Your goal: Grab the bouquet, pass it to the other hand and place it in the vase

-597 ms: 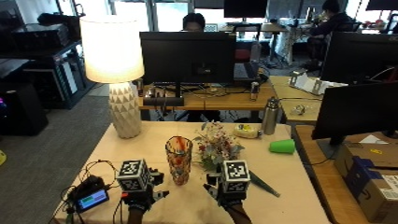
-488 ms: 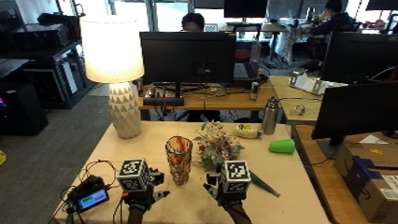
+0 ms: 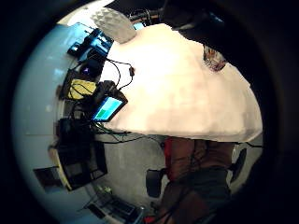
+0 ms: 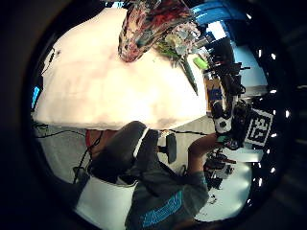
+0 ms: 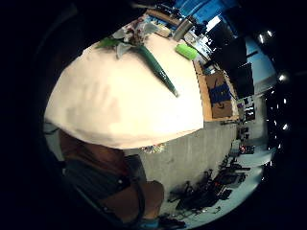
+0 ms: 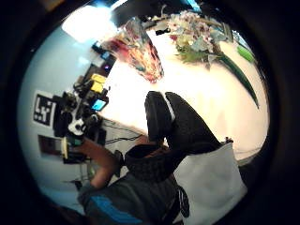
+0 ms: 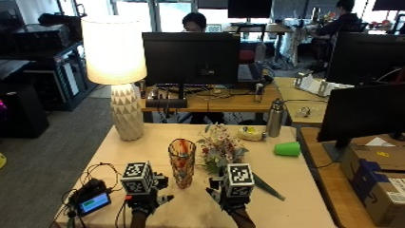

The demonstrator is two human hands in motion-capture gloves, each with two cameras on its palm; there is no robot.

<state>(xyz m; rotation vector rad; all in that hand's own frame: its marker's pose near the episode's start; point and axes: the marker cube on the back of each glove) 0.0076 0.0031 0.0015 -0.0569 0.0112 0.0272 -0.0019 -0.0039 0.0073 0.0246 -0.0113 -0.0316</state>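
Observation:
A tall glass vase (image 7: 181, 161) with orange and multicoloured streaks stands upright on the cream table (image 7: 297, 199), near its middle. Just right of it lies the bouquet (image 7: 221, 145) of pale flowers, its green wrapped stem (image 7: 271, 191) pointing to the front right. My left hand (image 7: 145, 198) hovers over the table in front of and left of the vase, fingers relaxed and holding nothing. My right hand (image 7: 229, 198) hovers in front of the bouquet, beside the stem, also holding nothing. The right thumb side palm view shows the vase (image 6: 138, 51), the bouquet (image 6: 197, 37) and loosely bent fingers (image 6: 180, 126).
A white lamp (image 7: 120, 71) stands at the table's back left. A green cup (image 7: 287, 148) lies at the right and a metal bottle (image 7: 274, 118) stands behind it. A small screen device (image 7: 93, 202) with cables sits at the front left. Cardboard boxes (image 7: 373, 175) stand off the right edge.

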